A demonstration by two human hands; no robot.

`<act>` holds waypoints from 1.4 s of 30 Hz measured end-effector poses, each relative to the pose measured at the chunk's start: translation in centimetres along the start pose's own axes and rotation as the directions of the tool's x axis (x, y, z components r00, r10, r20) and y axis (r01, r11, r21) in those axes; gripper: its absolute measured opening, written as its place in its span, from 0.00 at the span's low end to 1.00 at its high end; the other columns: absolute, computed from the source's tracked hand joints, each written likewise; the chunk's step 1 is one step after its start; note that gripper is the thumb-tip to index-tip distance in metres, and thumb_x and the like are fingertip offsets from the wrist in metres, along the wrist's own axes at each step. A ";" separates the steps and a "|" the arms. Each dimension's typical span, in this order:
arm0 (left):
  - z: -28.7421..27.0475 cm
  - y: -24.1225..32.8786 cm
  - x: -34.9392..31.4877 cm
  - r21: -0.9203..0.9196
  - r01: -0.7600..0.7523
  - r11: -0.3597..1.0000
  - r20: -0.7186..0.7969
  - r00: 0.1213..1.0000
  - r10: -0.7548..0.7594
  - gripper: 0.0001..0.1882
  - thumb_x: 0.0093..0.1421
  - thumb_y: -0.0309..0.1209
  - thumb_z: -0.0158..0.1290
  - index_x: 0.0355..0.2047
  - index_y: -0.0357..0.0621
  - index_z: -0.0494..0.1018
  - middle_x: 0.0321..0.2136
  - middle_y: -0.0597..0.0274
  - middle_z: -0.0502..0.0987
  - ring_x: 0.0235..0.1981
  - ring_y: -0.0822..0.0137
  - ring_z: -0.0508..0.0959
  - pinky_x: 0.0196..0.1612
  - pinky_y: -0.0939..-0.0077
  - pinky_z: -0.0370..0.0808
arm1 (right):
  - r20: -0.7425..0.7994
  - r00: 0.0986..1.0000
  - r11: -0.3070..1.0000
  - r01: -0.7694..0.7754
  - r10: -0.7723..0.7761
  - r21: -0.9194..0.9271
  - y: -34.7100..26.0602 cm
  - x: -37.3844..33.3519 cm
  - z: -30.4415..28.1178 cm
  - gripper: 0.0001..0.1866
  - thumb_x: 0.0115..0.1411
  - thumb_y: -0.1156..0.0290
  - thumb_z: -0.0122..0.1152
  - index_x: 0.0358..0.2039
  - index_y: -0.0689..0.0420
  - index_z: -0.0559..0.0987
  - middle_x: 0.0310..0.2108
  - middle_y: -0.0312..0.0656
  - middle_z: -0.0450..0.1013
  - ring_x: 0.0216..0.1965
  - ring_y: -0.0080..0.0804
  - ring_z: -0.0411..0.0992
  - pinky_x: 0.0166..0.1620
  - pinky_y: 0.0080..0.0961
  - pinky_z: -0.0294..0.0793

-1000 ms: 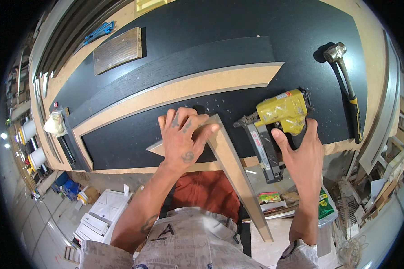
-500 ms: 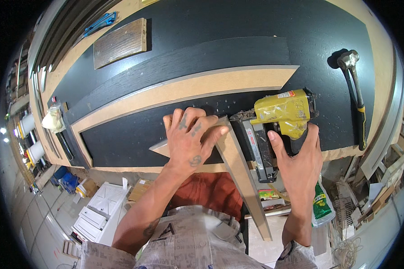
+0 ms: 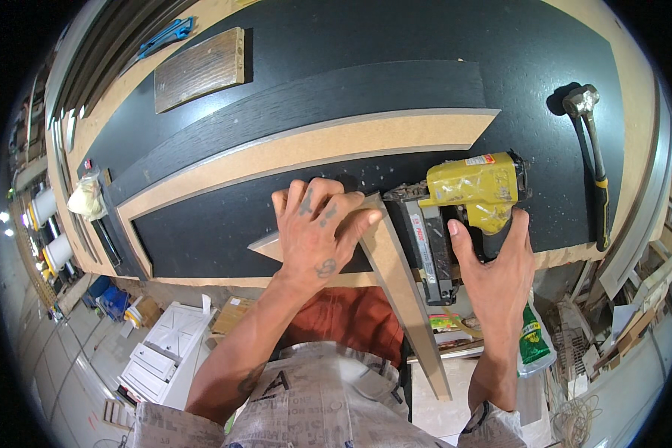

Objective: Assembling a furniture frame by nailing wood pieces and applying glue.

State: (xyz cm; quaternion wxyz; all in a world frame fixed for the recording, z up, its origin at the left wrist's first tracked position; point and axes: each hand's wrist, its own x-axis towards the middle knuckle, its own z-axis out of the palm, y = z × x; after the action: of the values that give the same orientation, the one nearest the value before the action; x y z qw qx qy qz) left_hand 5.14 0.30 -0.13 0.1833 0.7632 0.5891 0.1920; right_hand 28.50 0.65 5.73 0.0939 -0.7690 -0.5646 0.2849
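Near edge of worktop (image 3: 567, 257): left hand (image 3: 317, 231) clamps mitred strips (image 3: 409, 306), right hand (image 3: 502, 272) grips nail gun (image 3: 474, 188); apparently fastening; next needs steady alignment.

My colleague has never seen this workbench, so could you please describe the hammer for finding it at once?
Start from the large black panel and go to its right end, past the yellow nail gun in the right hand. The hammer lies there, metal head at the far end. Its long, slim shape and black-and-yellow grip set it apart from the nail gun.
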 end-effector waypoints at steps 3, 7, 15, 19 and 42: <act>-0.1 -0.1 -0.1 0.003 0.002 1.000 -0.001 1.000 -0.002 0.18 0.52 0.46 0.65 0.38 0.50 0.78 0.34 0.65 0.70 0.36 0.62 0.68 0.41 0.63 0.59 | 0.011 1.000 1.000 -0.013 0.013 0.021 -0.2 0.0 -0.1 0.32 0.55 0.55 0.72 0.45 0.67 0.68 0.35 0.61 0.72 0.37 0.65 0.73 0.38 0.51 0.72; 0.1 0.1 0.2 -0.016 0.005 1.000 -0.042 0.999 -0.005 0.14 0.54 0.44 0.65 0.35 0.53 0.77 0.32 0.67 0.71 0.34 0.61 0.69 0.40 0.62 0.58 | -0.020 0.999 1.000 0.029 -0.029 0.011 -0.2 0.2 -0.1 0.30 0.55 0.56 0.73 0.43 0.66 0.68 0.35 0.60 0.72 0.37 0.64 0.74 0.38 0.51 0.72; -0.1 -0.1 0.0 -0.002 0.005 1.000 0.001 1.000 -0.005 0.18 0.52 0.45 0.66 0.37 0.50 0.78 0.34 0.65 0.71 0.37 0.62 0.68 0.41 0.63 0.58 | -0.001 1.000 1.000 0.017 -0.017 0.011 -0.3 0.4 -0.1 0.30 0.54 0.57 0.73 0.43 0.67 0.68 0.35 0.60 0.72 0.36 0.63 0.74 0.37 0.50 0.73; 0.1 -0.1 0.0 -0.001 -0.001 1.000 0.005 1.000 0.001 0.18 0.52 0.45 0.66 0.37 0.50 0.78 0.33 0.65 0.70 0.36 0.62 0.68 0.41 0.63 0.58 | 0.000 1.000 1.000 0.001 -0.001 0.024 -0.2 0.4 -0.1 0.30 0.55 0.57 0.72 0.44 0.67 0.68 0.35 0.60 0.73 0.36 0.64 0.74 0.37 0.50 0.73; -0.8 0.8 0.1 -0.045 0.046 0.998 -0.015 0.999 -0.047 0.18 0.61 0.51 0.55 0.46 0.61 0.82 0.32 0.68 0.70 0.37 0.63 0.67 0.44 0.63 0.58 | 0.332 0.942 0.971 -0.031 -0.051 0.239 7.3 -17.6 3.8 0.42 0.53 0.52 0.72 0.60 0.63 0.65 0.47 0.62 0.74 0.47 0.57 0.76 0.46 0.43 0.76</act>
State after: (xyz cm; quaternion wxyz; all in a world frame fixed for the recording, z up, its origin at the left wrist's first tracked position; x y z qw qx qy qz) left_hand 5.42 0.30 0.97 0.2000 0.7434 0.6038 0.2069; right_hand 28.84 -18.75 5.09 0.0901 -0.6890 -0.5375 0.4777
